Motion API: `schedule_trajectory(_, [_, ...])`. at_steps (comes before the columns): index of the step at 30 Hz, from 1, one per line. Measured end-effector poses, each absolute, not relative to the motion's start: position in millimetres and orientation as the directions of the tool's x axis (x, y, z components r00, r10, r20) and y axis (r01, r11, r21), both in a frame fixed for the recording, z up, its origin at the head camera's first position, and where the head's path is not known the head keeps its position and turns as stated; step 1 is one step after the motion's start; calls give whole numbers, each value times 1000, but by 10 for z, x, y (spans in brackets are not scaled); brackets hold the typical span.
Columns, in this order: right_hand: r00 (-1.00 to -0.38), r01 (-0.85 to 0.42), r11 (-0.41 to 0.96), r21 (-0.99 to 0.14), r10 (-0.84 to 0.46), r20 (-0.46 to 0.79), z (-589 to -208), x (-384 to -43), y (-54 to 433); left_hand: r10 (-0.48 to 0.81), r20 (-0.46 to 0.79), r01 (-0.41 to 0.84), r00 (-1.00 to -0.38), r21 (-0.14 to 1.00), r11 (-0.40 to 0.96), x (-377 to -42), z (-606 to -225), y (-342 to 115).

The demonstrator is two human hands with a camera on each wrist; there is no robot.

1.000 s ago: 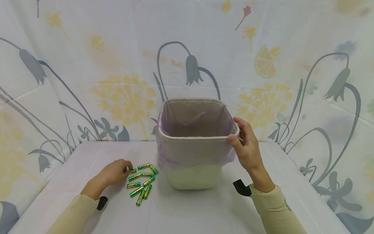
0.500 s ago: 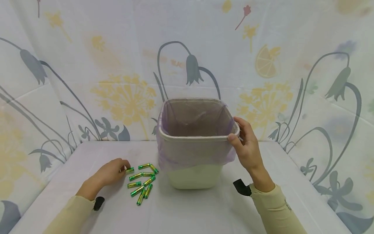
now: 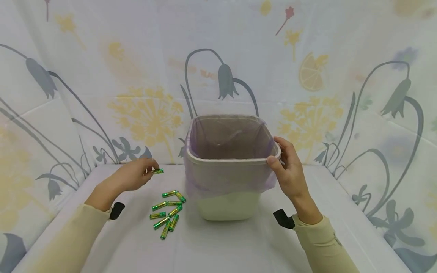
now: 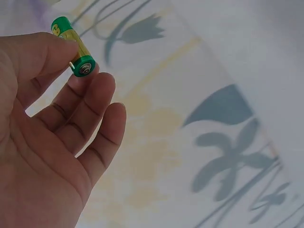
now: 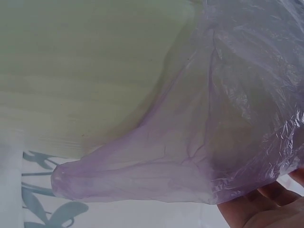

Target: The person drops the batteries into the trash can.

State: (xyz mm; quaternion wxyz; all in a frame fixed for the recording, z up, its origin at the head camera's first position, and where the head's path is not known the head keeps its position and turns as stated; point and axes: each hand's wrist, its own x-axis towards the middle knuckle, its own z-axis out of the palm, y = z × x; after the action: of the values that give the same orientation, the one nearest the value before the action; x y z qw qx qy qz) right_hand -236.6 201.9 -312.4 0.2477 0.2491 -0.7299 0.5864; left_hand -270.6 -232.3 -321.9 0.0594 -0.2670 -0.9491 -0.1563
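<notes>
My left hand (image 3: 134, 176) pinches a green and gold battery (image 4: 75, 46) between thumb and fingers, raised above the table to the left of the bin. In the left wrist view one end of the battery faces the camera. A pale trash bin (image 3: 228, 206) stands upright mid-table, lined with a thin purple plastic bag (image 5: 137, 180) folded over its rim. At the bin's right front corner, my right hand (image 3: 290, 168) grips the rim, thumb in front and fingers behind. Several more batteries (image 3: 167, 214) lie loosely grouped on the table between the left forearm and the bin.
The white-covered table (image 3: 218, 246) meets a floral-printed cloth backdrop (image 3: 153, 76) behind the bin and at both sides. Inside the bin only the bag-covered walls show in the head view. A black strap (image 3: 283, 219) sticks out by the right cuff.
My left hand has lifted one battery off the table, away from the group, and carried it up and toward the back. The right hand stays on the bin's rim.
</notes>
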Motion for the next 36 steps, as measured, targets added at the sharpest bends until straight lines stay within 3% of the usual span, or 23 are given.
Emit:
schedule_trajectory(19, [-744, -666, 181, -724, -82, 663, -3159, -2388, 1999, 574, 374, 661, -728, 162, 732, -2906, -1815, -1718])
schedule_trajectory(27, [-741, -666, 197, -719, -68, 668, -3121, -2388, 2021, 638, 402, 736, -657, 160, 657, -2923, -1620, -1152])
schedule_trajectory(36, [-745, -662, 195, -724, -56, 665, -3128, -2367, 2019, 713, 351, 788, -606, 145, 598, -2942, -1715, -642])
